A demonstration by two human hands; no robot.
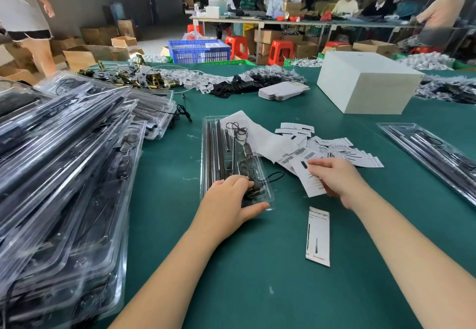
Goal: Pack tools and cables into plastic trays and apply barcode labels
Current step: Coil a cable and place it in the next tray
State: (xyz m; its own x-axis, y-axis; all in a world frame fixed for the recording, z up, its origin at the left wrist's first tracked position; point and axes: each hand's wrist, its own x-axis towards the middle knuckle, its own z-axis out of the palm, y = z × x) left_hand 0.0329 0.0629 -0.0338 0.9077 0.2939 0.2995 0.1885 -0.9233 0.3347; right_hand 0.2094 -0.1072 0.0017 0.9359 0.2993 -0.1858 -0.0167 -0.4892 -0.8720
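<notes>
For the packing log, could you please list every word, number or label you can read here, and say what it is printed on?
"...lar Grow Light": heading of the insert card lying alone on the green mat; its first letters are cut off.
Red line at that card's foot: too blurred.
Barcode labels in the loose pile: bars show, digits too small.
Card in the right hand: print unreadable.

a packing workshop: a long green table (pixel 257 264) under the hands, filled clear trays (pixel 64 174) heaped left of the left hand (pixel 229 197), paper labels (pixel 332 148) beyond the right hand (pixel 334 179), cardboard boxes (pixel 85 55) and seated workers (pixel 345 4) far behind.
</notes>
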